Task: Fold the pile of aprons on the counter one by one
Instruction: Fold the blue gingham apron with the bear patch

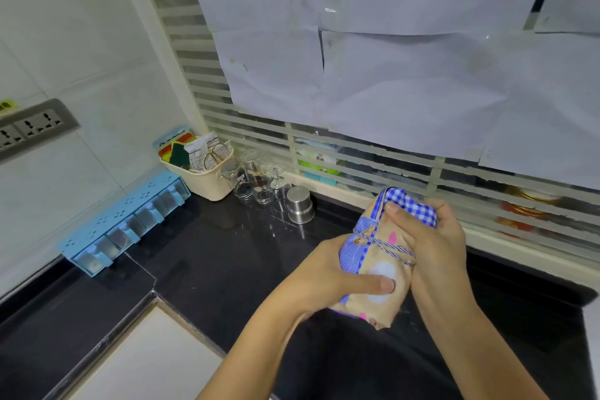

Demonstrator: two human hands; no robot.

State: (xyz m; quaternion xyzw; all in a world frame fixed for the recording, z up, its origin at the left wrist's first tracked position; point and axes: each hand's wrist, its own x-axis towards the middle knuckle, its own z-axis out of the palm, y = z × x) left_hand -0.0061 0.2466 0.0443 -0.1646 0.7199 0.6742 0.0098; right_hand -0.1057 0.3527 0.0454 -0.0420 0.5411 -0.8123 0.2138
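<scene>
Folded apron, a compact beige printed cloth bundle with blue checked trim and its tie wound round the middle, is held over the glossy black counter. The left hand grasps its lower half with the thumb pressed across the front, and the right hand grasps its upper end at the checked edge. Behind it, near the slatted window, stand a steel cup, clear glasses, a beige plastic basket and, further left, a blue spice rack.
</scene>
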